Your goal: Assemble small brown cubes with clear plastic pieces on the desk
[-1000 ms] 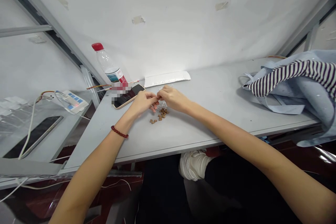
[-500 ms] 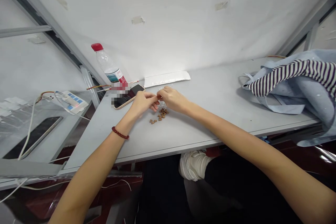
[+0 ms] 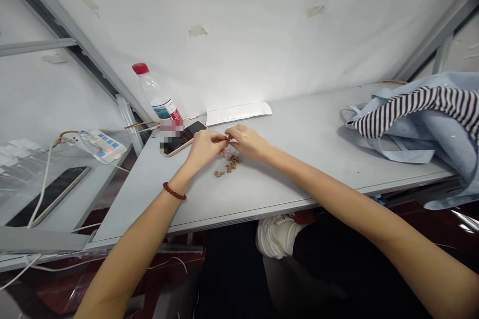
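My left hand [image 3: 207, 147], with a red bead bracelet on its wrist, is closed in a pinch at the table's middle. My right hand [image 3: 246, 140] meets it there, thumb and fingers pinched together. Between and beneath the fingertips shows a small clear plastic bag [image 3: 232, 151], crumpled, and both hands seem to grip its edge. The fingers partly hide it. Several small brown kibble-like pieces [image 3: 232, 160] lie in a loose pile just under the bag, with a few more scattered to the left.
A phone [image 3: 185, 138] lies left of my hands, and a red-capped bottle [image 3: 159, 94] stands behind it. Against the wall is a flat white packet [image 3: 239, 113]. A light blue cloth bag [image 3: 411, 119] covers the right end of the table. A power strip [image 3: 107, 145] sits left.
The fingertips have shifted slightly at the bag's edge, and my left fingers are drawn in a little. The brown pieces stay where they were.
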`<state>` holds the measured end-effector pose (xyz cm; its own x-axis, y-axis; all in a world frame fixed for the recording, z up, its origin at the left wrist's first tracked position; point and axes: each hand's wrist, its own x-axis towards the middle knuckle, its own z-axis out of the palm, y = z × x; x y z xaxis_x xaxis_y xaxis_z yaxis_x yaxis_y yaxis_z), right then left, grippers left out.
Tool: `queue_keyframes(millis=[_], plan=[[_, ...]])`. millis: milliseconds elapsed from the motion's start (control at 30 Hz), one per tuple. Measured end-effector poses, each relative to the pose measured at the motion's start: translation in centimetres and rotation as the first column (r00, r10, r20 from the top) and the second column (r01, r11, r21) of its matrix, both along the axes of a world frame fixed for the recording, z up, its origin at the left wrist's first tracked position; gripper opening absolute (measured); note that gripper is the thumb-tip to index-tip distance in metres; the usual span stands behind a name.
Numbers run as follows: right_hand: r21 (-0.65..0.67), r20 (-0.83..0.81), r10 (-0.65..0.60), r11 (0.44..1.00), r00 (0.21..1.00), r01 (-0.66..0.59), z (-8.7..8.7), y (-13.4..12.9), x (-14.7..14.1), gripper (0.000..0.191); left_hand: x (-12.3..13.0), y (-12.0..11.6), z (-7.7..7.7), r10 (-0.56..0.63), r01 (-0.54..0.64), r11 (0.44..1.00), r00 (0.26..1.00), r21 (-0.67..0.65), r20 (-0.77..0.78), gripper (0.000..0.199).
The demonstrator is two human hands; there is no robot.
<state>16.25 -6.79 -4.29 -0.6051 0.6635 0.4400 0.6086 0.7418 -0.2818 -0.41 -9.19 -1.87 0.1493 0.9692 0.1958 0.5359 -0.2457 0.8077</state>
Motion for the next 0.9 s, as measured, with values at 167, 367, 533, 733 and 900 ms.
queue_keyframes(millis=[167,367,533,733,900], plan=[[0.136,0.009,0.052,0.989,0.999,-0.053,-0.4,0.2,-0.2,0.020,0.0,-0.1,0.5,0.033,-0.012,0.989,0.989,-0.146,0.142,0.009],[0.239,-0.012,0.080,0.968,0.997,-0.075,-0.4,0.3,-0.3,0.019,-0.3,-0.2,0.8,0.061,0.036,0.964,0.935,-0.265,0.350,0.017],[0.224,-0.079,0.104,0.971,0.991,-0.084,-0.3,0.0,-0.3,0.009,-0.7,-0.1,0.7,0.073,0.091,0.937,0.893,-0.337,0.443,0.023],[0.166,-0.176,0.101,0.984,0.979,-0.072,0.4,-0.6,-0.3,0.018,-1.0,0.1,0.7,0.014,0.231,0.906,0.822,-0.355,0.570,0.022],[0.111,-0.305,0.107,0.991,0.946,-0.076,0.6,-0.8,-0.3,0.016,-1.4,0.4,0.6,-0.081,0.326,0.888,0.805,-0.324,0.588,0.026]])
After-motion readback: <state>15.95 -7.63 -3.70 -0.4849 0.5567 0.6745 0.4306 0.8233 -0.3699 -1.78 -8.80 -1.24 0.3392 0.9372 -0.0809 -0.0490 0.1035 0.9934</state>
